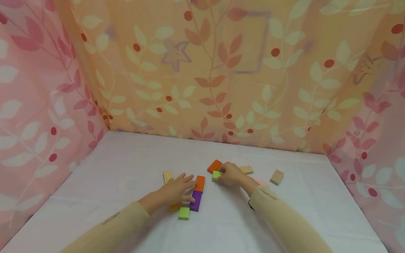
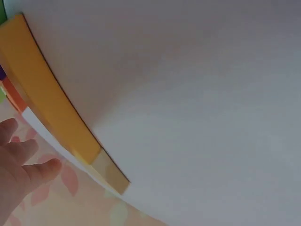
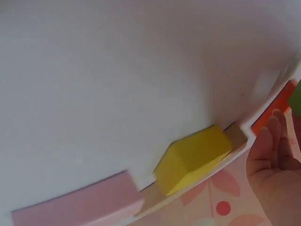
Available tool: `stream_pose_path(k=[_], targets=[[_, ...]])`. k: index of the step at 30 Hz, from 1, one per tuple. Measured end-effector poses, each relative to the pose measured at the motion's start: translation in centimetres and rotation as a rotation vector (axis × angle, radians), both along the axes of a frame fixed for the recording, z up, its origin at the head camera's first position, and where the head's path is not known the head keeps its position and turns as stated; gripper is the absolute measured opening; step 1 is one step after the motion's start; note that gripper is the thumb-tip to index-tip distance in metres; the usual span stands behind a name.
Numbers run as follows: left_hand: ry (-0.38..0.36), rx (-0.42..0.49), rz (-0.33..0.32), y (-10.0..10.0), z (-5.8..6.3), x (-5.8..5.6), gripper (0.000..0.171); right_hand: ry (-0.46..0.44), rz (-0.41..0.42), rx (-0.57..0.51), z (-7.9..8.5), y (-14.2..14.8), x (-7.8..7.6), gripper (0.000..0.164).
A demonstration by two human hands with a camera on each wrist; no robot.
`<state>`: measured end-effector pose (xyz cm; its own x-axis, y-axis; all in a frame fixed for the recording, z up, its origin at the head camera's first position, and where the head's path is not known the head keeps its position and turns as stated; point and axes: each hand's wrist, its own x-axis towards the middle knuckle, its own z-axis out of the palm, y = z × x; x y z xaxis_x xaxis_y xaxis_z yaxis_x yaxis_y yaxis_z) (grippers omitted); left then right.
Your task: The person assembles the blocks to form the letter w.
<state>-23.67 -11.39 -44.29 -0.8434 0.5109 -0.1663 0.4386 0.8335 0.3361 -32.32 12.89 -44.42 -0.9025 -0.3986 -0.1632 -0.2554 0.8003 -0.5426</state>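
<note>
My right hand (image 1: 232,173) pinches a small light green block (image 1: 216,176) close over the table, beside an orange block (image 1: 214,166). In the right wrist view its curled fingers (image 3: 270,136) reach the green block (image 3: 295,100) at the edge. My left hand (image 1: 177,189) has its fingers spread over a group of blocks. Right beside its fingertips lie an orange block (image 1: 200,183) and a purple block (image 1: 195,201) end to end. Another light green block (image 1: 184,213) sits nearer me. A yellow-orange block (image 2: 56,94) is partly hidden below the left hand.
Ridged pale wooden pieces (image 1: 167,175) lie past the left hand. To the right are plain wooden blocks (image 1: 276,177), a pink block (image 3: 80,202) and a yellow block (image 3: 193,160). Floral cloth walls (image 1: 207,64) enclose the white table (image 1: 134,149) at the back and sides.
</note>
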Motion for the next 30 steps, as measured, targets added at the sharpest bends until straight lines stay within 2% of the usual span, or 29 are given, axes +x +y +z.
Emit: stream_pose_path(k=[6,9,15,19,30], targets=[[-0.010,-0.060,0.014,1.4,0.2,-0.2,0.065,0.007,0.027,-0.018,-0.5,-1.8,0.2,0.029],[-0.022,-0.085,0.037,2.1,0.1,-0.4,0.063,0.020,0.004,-0.019,-0.7,-2.2,0.3,0.029],[0.009,-0.148,0.045,2.7,-0.2,-0.9,0.061,0.072,-0.053,-0.034,-0.8,-2.4,0.0,0.027],[0.034,-0.198,0.035,2.8,-0.3,-1.1,0.062,0.072,-0.063,-0.030,-0.8,-2.4,-0.1,0.028],[0.041,-0.198,0.024,2.7,-0.4,-1.2,0.063,0.077,-0.018,-0.029,-0.9,-2.6,-0.1,0.034]])
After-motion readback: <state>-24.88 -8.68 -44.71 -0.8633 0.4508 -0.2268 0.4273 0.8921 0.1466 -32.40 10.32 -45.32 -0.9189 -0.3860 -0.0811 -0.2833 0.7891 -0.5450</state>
